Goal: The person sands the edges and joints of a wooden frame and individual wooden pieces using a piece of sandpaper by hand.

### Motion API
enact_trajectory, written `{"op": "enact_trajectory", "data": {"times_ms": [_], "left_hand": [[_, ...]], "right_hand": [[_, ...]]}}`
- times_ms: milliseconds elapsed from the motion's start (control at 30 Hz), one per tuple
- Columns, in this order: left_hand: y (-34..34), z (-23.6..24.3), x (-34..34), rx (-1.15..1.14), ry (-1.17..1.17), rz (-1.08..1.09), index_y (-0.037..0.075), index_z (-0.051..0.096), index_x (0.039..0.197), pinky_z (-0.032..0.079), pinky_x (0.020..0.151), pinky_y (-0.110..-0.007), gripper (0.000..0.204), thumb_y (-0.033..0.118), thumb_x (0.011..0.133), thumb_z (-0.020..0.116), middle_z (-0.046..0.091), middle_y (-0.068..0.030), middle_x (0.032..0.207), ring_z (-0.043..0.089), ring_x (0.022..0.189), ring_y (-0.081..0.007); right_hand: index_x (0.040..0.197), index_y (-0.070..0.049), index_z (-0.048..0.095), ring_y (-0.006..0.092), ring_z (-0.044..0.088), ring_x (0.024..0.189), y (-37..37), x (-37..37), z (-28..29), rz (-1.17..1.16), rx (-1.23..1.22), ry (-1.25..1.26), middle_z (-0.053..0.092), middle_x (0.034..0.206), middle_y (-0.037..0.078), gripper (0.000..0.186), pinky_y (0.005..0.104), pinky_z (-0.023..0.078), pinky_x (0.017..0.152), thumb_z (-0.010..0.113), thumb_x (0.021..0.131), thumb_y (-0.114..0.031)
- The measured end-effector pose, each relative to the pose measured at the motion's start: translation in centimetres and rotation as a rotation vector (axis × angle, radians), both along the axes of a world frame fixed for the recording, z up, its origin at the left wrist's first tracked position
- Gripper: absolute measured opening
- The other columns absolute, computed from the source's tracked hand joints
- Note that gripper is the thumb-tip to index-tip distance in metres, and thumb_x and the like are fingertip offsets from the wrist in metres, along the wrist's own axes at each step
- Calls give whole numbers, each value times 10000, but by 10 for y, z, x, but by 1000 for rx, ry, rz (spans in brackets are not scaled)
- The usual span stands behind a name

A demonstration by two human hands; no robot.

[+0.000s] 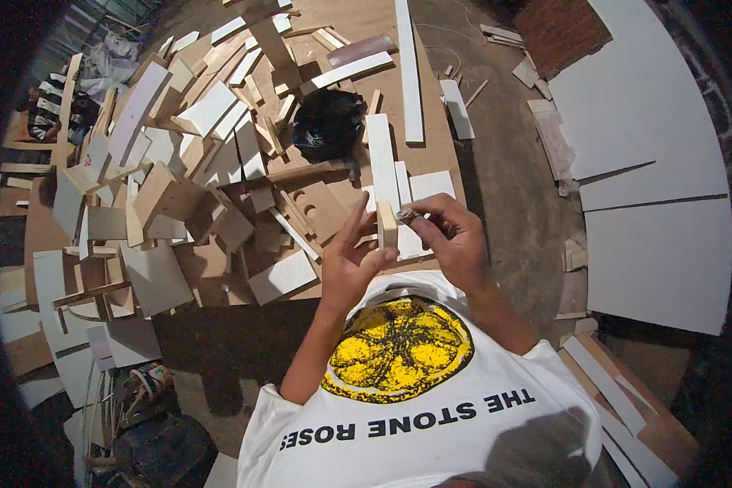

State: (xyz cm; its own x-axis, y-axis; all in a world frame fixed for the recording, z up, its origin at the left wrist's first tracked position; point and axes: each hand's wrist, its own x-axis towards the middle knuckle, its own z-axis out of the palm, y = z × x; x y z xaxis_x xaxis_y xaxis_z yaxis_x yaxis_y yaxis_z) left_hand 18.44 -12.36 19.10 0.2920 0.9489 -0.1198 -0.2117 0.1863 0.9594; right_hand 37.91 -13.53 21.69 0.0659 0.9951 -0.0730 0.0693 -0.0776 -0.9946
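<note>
My left hand (348,259) is closed round a short pale wooden block (388,227), its thumb by the block's lower end and its index finger stretched up along the left side. Just beyond the block lies a long white board (380,159); whether the two are joined I cannot tell. To the right, my right hand (461,242) pinches a small greyish crumpled piece (409,215) between thumb and fingers, beside the block's top. What that piece is, I cannot make out. White panels (433,185) lie beneath and behind the right hand.
A brown worktable (439,106) carries a heap of wood offcuts (167,203) on the left. A black plastic bag (329,124) sits mid-table, near a wooden piece with round holes (315,210). Large white panels (659,252) stand at the right. A person (50,106) is at the far left.
</note>
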Motion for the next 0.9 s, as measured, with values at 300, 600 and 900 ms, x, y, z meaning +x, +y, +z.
{"op": "enact_trajectory", "data": {"times_ms": [300, 600, 900], "left_hand": [[6, -7, -8, -51, -45, -106, 59, 398, 1577, 570, 891, -309, 625, 164, 1009, 633, 528, -72, 1506, 646, 1077, -146], [9, 7, -20, 109, 187, -200, 14, 440, 1522, 595, 975, -396, 891, 53, 746, 877, 603, -149, 1390, 670, 1182, -299], [5, 6, -14, 395, 264, -43, -11, 527, 1444, 523, 1065, -415, 758, 57, 761, 849, 641, -183, 1312, 633, 1241, -284]], "right_hand": [[1370, -113, 647, 16, 550, 741, 1, -6, -4, 142, 247, -62, 643, 1309, 83, 674, 203, 484, 621, 910, 756, -202], [1365, -44, 616, -9, 492, 720, -3, -11, 3, 170, 50, 50, 662, 1215, 39, 599, 163, 405, 637, 798, 805, -157], [1309, -49, 659, 17, 530, 780, -5, -3, 14, 72, -22, 199, 710, 1102, 43, 404, 209, 467, 740, 730, 918, -122]]}}
